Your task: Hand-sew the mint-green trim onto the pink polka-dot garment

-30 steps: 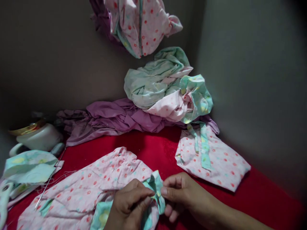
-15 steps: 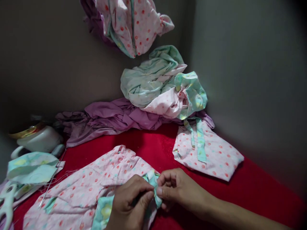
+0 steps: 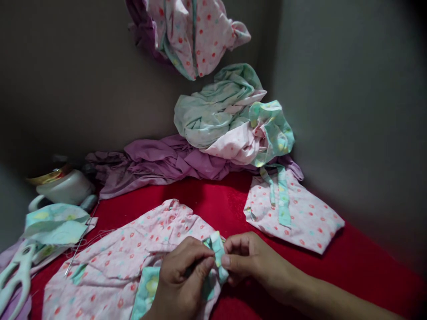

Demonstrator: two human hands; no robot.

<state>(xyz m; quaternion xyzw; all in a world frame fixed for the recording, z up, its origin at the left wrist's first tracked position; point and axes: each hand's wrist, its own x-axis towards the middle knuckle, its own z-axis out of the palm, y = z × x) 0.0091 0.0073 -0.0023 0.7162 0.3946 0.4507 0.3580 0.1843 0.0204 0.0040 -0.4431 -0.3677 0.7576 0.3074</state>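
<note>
Still, little has shifted — the left hand [image 3: 182, 278] and right hand [image 3: 255, 262] keep their pinching grip on the mint strip [image 3: 218, 247], so work apparently stays there.

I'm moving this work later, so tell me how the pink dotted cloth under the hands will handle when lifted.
The pink dotted cloth will probably flop and sag, since it lies in soft creases. It looks thin, so it is likely light for its spread. The thin rod overlapping its left side could slide off.
</note>
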